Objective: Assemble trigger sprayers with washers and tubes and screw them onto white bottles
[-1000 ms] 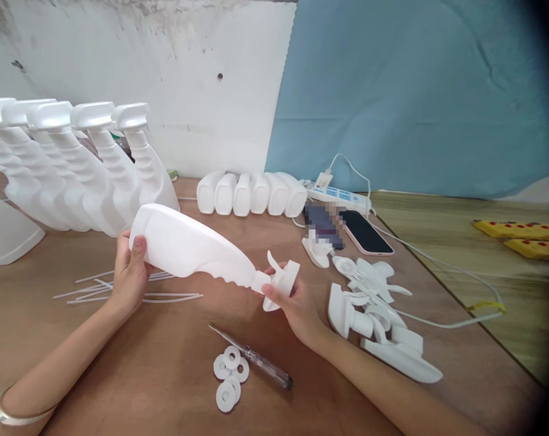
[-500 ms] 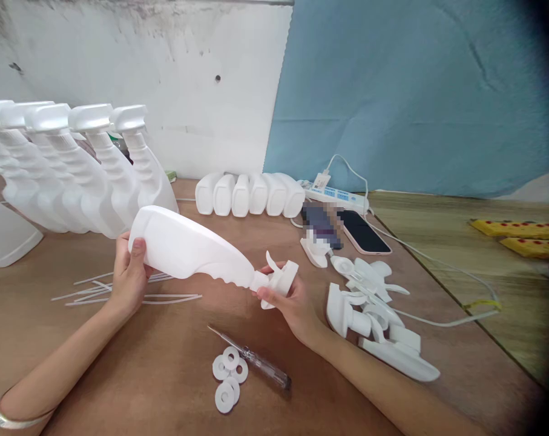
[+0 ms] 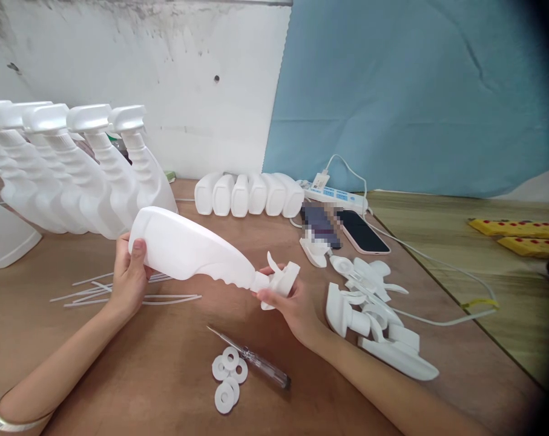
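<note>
A white plastic spray bottle [image 3: 187,245] is held tilted above the table, its base up at the left and its neck down at the right. My left hand [image 3: 132,272] is closed around the base end, thumb on the near side. At the neck, my right hand [image 3: 295,309] grips a white trigger spray head [image 3: 281,281], whose collar meets the bottle's neck. Whether the thread is engaged cannot be seen. Behind my left hand lie several thin white tubes [image 3: 88,293]. Below the bottle are a screwdriver [image 3: 256,358] with a clear handle and several white washers [image 3: 224,396].
Upright spray bottles with heads [image 3: 101,175] line the left back. Several bottles lie [image 3: 240,197] along the wall, bases facing me. Loose spray heads [image 3: 369,303] are piled at right, near a phone [image 3: 365,231], a power strip [image 3: 338,197] and a white cable [image 3: 437,257].
Almost nothing differs. The spray head in my right hand has shifted very slightly, while both hands keep their hold; the whole view has moved a touch.
</note>
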`<state>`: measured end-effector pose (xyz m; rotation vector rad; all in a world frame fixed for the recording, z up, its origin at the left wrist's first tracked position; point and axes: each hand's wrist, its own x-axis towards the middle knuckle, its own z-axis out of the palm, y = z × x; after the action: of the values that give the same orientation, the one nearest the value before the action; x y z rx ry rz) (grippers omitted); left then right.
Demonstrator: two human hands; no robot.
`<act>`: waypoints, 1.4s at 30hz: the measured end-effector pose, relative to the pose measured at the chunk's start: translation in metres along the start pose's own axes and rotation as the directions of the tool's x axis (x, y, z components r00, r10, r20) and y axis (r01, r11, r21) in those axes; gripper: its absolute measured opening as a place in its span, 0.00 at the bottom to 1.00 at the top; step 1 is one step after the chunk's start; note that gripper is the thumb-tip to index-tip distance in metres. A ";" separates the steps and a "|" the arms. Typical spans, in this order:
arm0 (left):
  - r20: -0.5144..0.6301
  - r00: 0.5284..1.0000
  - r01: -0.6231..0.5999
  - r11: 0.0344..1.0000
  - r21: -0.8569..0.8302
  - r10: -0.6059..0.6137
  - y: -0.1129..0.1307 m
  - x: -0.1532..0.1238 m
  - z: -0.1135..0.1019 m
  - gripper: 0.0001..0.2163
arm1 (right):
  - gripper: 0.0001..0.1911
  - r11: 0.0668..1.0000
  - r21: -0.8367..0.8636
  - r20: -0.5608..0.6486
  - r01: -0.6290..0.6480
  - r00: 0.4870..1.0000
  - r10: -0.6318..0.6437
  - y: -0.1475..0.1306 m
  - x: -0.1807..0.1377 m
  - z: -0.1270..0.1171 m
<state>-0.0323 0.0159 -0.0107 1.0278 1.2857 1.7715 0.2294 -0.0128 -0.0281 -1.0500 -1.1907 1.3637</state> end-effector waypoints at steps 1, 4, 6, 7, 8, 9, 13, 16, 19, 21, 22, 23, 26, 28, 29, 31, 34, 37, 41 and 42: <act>0.002 1.000 -0.003 1.000 0.000 0.003 0.000 0.000 0.000 0.23 | 0.23 1.000 -0.015 -0.003 0.015 1.000 -0.015 -0.001 0.000 0.000; 0.013 1.000 -0.004 1.000 -0.012 0.004 -0.001 0.001 -0.001 0.22 | 0.22 0.998 -0.069 -0.046 0.009 0.999 -0.012 -0.005 -0.001 0.002; 0.013 1.000 0.003 1.000 -0.014 -0.003 -0.002 0.000 -0.002 0.22 | 0.19 0.997 -0.065 -0.063 -0.038 0.997 0.033 -0.006 -0.002 0.002; 0.012 1.000 0.007 1.000 -0.011 -0.007 -0.003 0.000 -0.001 0.22 | 0.19 0.997 -0.049 -0.061 -0.065 0.996 0.062 -0.006 -0.002 0.002; 0.012 1.000 0.011 1.000 -0.008 -0.010 -0.003 0.000 -0.001 0.22 | 0.19 0.996 -0.028 -0.057 -0.090 0.994 0.088 -0.005 -0.003 0.002; 0.012 1.000 0.012 1.000 -0.004 -0.012 -0.004 0.000 -0.001 0.22 | 0.20 0.995 -0.007 -0.051 -0.103 0.993 0.103 -0.005 -0.002 0.002; 0.008 1.000 -0.009 1.000 0.007 0.009 -0.004 0.001 -0.002 0.21 | 0.22 1.000 -0.007 -0.013 -0.022 1.000 0.022 -0.004 -0.002 0.001; 0.015 1.000 -0.015 1.000 0.006 0.015 -0.005 0.002 -0.003 0.21 | 0.24 0.995 -0.095 -0.027 0.002 1.000 -0.005 -0.007 -0.002 0.001; 0.025 1.000 -0.007 1.000 0.007 0.007 -0.007 0.002 -0.004 0.20 | 0.19 0.993 -0.104 -0.063 -0.052 0.997 0.046 -0.008 -0.003 0.002; 0.027 1.000 0.003 1.000 0.013 -0.004 -0.009 0.001 -0.004 0.20 | 0.18 0.994 -0.044 -0.064 -0.095 0.994 0.092 -0.006 -0.002 0.002; 0.029 1.000 0.008 1.000 0.013 -0.008 -0.009 0.001 -0.004 0.20 | 0.19 0.994 -0.017 -0.061 -0.108 0.992 0.107 -0.005 -0.001 0.002; 0.031 0.999 0.012 1.000 0.011 -0.013 -0.010 0.001 -0.003 0.20 | 0.19 0.993 0.000 -0.058 -0.117 0.992 0.116 -0.003 -0.001 0.001; 0.023 1.000 0.005 1.000 0.007 -0.006 -0.010 0.001 -0.004 0.20 | 0.19 0.994 0.019 -0.036 -0.107 0.994 0.107 0.001 0.001 -0.001; 0.009 1.000 -0.014 1.000 0.014 0.014 -0.010 0.002 -0.005 0.20 | 0.20 0.998 0.015 -0.011 -0.066 0.998 0.067 0.002 0.001 -0.002; 0.004 1.000 -0.022 1.000 0.022 0.022 -0.010 0.002 -0.005 0.20 | 0.21 0.999 0.001 -0.001 -0.048 0.999 0.048 0.001 0.001 -0.002; 0.004 1.000 -0.029 0.999 0.041 0.029 -0.010 0.003 -0.006 0.21 | 0.23 0.998 -0.060 -0.004 -0.035 0.999 0.035 -0.002 0.000 -0.001; 0.022 1.000 -0.021 0.998 0.064 0.020 -0.010 0.003 -0.007 0.22 | 0.20 0.984 -0.165 -0.053 -0.065 0.997 0.057 -0.008 -0.003 0.001; 0.032 0.999 -0.007 0.997 0.078 0.005 -0.009 0.003 -0.006 0.21 | 0.19 0.979 -0.200 -0.074 -0.043 0.997 0.029 -0.011 -0.005 0.002; 0.044 0.999 -0.020 0.995 0.095 0.016 -0.009 0.002 -0.006 0.21 | 0.18 0.992 -0.111 -0.062 -0.053 0.997 0.046 -0.007 -0.004 0.000; 0.048 0.999 -0.029 0.994 0.105 0.024 -0.009 0.002 -0.006 0.21 | 0.18 0.996 -0.064 -0.046 -0.068 0.997 0.065 -0.006 -0.004 0.000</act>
<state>-0.0381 0.0175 -0.0202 1.1435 1.3542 1.7047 0.2311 -0.0163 -0.0225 -1.1697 -1.1843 1.3536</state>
